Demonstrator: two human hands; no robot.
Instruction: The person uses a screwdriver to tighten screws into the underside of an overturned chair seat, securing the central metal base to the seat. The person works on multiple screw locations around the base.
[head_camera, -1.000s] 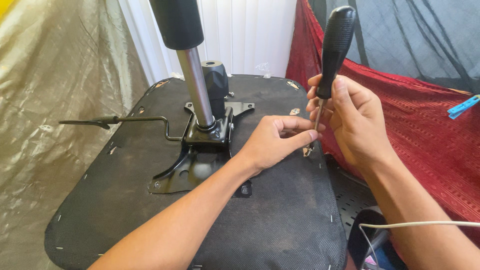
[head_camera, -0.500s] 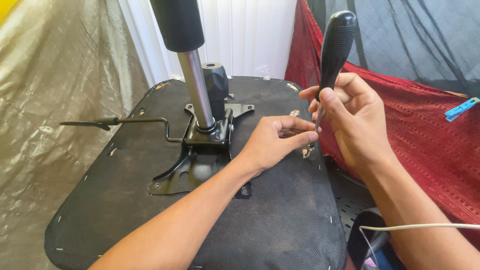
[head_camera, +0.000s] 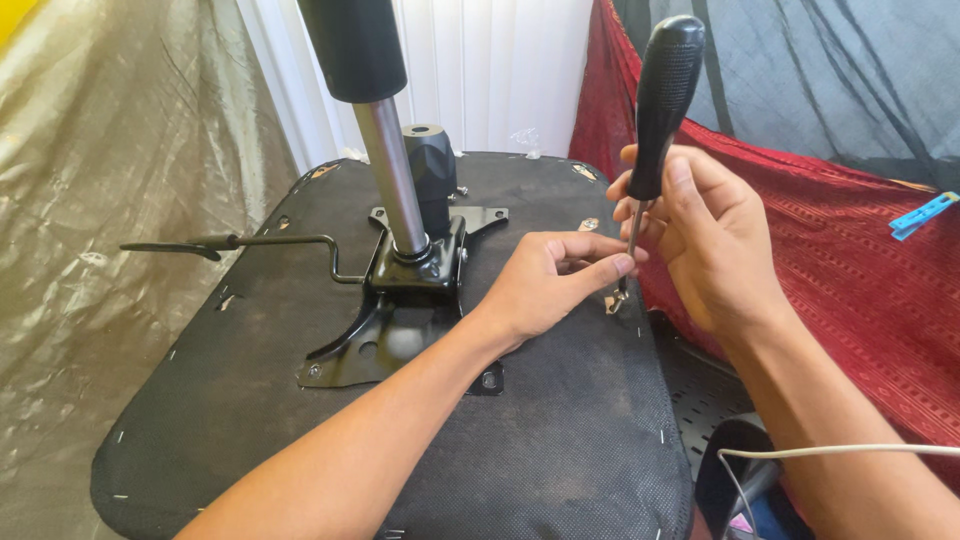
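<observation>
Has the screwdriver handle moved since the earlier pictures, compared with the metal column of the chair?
Yes. The screwdriver handle has tipped upright, its top nearer the metal column. The right hand grips it.

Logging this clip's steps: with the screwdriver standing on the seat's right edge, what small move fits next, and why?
Probably turn the screwdriver with the right hand. Its tip sits upright at the small metal fitting on the chair seat underside, and the left hand pinches the shaft low, steadying it.

My right hand (head_camera: 705, 240) grips the black-handled screwdriver (head_camera: 655, 120) upright at centre right; my left hand (head_camera: 550, 285) pinches its shaft above the small metal bracket (head_camera: 615, 300) on the upturned chair seat (head_camera: 560, 440).
</observation>
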